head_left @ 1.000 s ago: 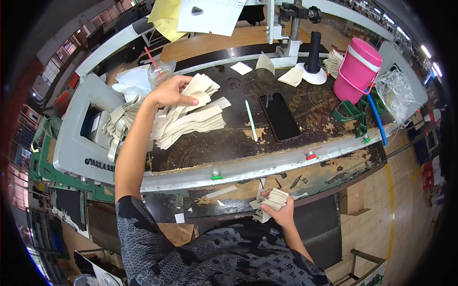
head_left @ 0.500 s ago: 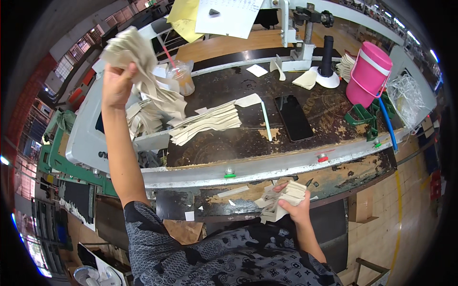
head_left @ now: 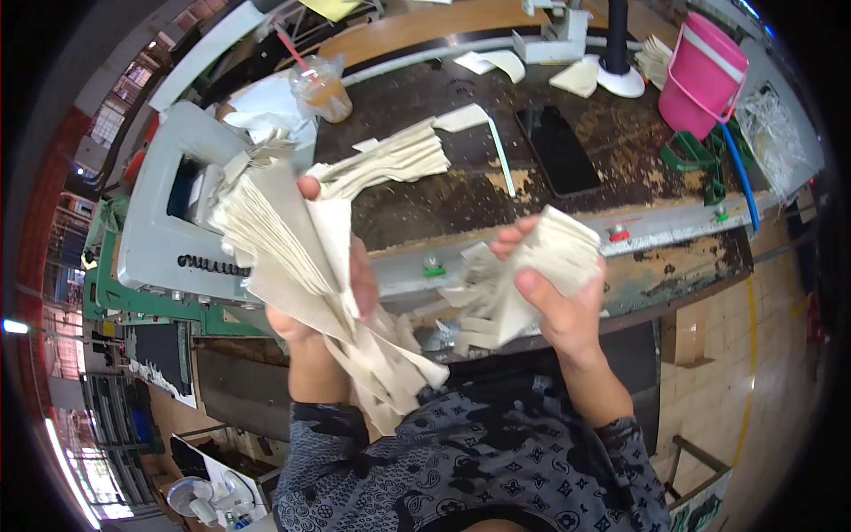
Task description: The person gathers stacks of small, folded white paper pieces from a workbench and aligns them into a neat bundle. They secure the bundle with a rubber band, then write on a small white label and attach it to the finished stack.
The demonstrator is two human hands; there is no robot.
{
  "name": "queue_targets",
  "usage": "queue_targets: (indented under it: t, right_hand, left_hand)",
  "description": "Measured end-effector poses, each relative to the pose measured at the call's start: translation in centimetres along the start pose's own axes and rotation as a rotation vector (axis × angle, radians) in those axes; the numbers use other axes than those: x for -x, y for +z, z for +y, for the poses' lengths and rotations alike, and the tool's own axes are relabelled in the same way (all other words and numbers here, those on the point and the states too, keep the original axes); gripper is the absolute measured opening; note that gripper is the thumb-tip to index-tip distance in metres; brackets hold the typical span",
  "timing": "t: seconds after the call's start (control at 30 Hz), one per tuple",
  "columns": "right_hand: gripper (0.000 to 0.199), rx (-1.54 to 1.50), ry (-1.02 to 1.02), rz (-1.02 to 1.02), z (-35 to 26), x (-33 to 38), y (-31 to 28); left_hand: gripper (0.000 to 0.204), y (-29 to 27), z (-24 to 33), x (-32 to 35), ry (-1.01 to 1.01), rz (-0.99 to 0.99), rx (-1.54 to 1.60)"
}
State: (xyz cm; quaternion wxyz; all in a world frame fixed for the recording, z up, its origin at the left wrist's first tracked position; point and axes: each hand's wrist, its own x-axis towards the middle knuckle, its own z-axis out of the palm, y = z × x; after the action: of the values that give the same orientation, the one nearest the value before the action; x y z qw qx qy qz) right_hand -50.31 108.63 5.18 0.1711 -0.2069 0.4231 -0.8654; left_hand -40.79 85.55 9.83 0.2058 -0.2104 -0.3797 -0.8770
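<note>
My left hand (head_left: 341, 270) grips a thick fanned stack of cream-coloured strips (head_left: 292, 257), held up close in front of my chest; the strips hang down toward my patterned shirt. A smaller bundle of the same cream pieces (head_left: 541, 266) sits in my right hand (head_left: 558, 306), thumb pressed on top, just right of the big stack. Another pile of cream strips (head_left: 394, 160) lies on the dark worn worktable (head_left: 461, 199) beyond my hands.
A grey machine (head_left: 164, 239) stands at the left. On the table are a black phone (head_left: 558, 151), an iced drink cup with a straw (head_left: 324, 89), a pink bucket (head_left: 705, 75), a black post on a white base (head_left: 616, 53) and green clips (head_left: 691, 160).
My left hand has come down from high at the left, bringing the big stack in front of my chest. My right hand has risen from below the table edge with its bundle.
</note>
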Motion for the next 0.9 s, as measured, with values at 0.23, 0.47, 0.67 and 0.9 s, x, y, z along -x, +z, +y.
queue_targets:
  t: [0.23, 0.47, 0.67, 0.9]
  right_hand:
    - [0.047, 0.08, 0.058, 0.03, 4.0, 0.5, 0.3]
    - [0.053, 0.04, 0.131, 0.047, 7.5, 2.7, -2.1]
    - [0.077, 0.076, 0.129, 0.108, 7.4, 3.4, -2.1]
    - [0.107, -0.005, 0.172, 0.06, 6.0, 4.4, -1.4]
  left_hand:
    - [0.082, -0.3, -7.4, 7.7, -0.191, 0.419, -0.463]
    - [0.039, -0.1, -9.4, 9.3, -0.246, 0.254, -0.525]
    - [0.027, -0.8, -9.9, 10.0, -0.216, 0.182, -0.773]
    - [0.037, 1.6, -9.8, 9.8, -0.1, 0.198, -0.99]
